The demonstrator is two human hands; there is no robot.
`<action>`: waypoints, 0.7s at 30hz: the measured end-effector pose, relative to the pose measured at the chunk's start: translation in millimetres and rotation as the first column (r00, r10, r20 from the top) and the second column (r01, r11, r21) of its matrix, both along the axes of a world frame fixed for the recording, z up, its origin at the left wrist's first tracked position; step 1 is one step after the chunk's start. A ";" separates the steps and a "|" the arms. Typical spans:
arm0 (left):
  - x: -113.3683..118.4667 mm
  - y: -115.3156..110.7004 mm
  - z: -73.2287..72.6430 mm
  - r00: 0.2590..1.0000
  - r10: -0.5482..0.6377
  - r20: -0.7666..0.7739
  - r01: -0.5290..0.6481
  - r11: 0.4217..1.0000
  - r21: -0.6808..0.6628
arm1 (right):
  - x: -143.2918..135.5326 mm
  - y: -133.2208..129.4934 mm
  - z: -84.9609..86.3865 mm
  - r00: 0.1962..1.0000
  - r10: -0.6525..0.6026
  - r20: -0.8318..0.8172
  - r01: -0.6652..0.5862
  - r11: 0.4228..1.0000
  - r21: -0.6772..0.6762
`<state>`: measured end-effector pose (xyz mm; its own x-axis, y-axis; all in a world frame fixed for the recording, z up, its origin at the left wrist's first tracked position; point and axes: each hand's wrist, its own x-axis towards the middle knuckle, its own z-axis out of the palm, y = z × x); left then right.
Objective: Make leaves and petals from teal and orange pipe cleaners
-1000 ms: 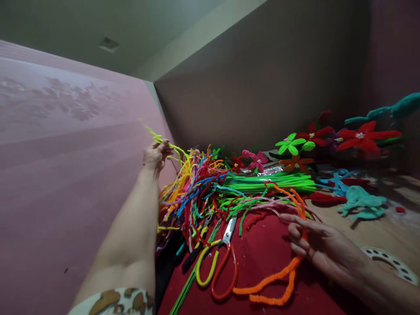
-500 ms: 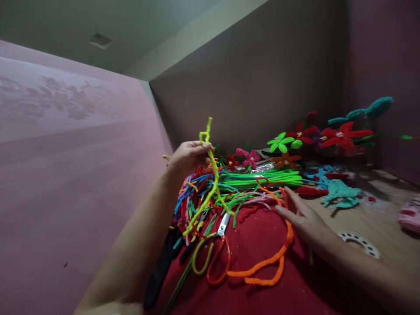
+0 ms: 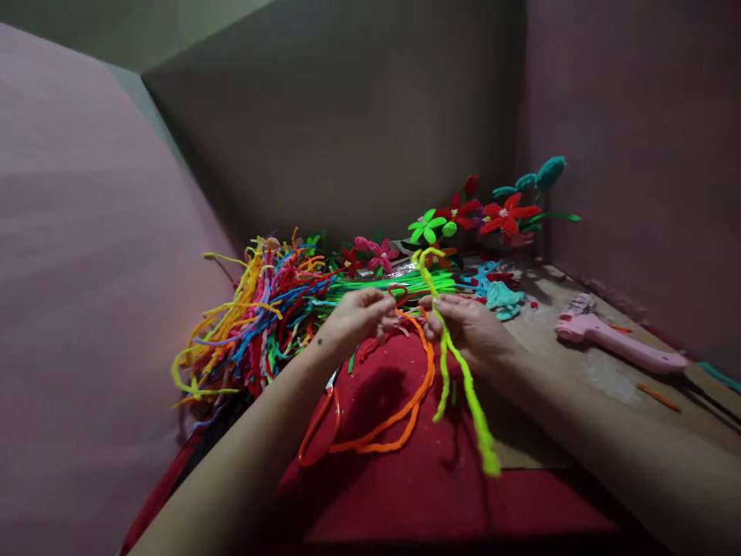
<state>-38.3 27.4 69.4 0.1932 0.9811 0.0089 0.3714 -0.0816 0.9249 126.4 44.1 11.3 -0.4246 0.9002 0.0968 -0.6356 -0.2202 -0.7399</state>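
Between thumb and fingers, my right hand (image 3: 468, 328) pinches yellow-green pipe cleaners (image 3: 472, 394); their bent top rises above the hand and two strands hang below. My left hand (image 3: 364, 316) is just to the left, fingers drawn together, and whether anything is between them is too small to tell. Orange pipe cleaners (image 3: 414, 405) curve over the red cloth (image 3: 370, 494) below both hands. Scissors with a red-orange handle (image 3: 316, 444) lie partly hidden by my left forearm.
A heap of coloured pipe cleaners (image 3: 248, 324) lies left, green stems (image 3: 394, 284) behind my hands. Fuzzy flowers (image 3: 425, 225) stand at the back. On the right board are a pink glue gun (image 3: 625, 340) and a teal piece (image 3: 503, 300).
The yellow-green pipe cleaners have passed from my left hand to my right. Both hands have come closer together, and the view has turned right.
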 end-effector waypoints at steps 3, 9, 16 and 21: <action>5.2 -22.2 -22.5 0.800 -0.110 -0.589 0.122 0.992 -0.019 | 9.5 9.4 4.1 0.993 -0.045 -0.109 0.039 0.998 -0.057; 33.0 -59.0 -58.2 0.475 -0.054 -0.879 0.141 0.990 0.015 | 10.6 11.6 -0.6 0.988 0.016 -0.156 -0.038 0.989 -0.140; 14.8 -73.6 -43.3 0.390 0.021 -0.920 0.070 0.996 0.053 | 13.6 13.8 -1.0 0.984 0.056 -0.170 -0.095 0.969 -0.228; -17.3 -93.0 -3.0 0.384 0.225 -0.895 -0.025 0.972 0.233 | 11.3 9.4 -4.5 0.976 0.127 -0.177 -0.161 0.969 -0.189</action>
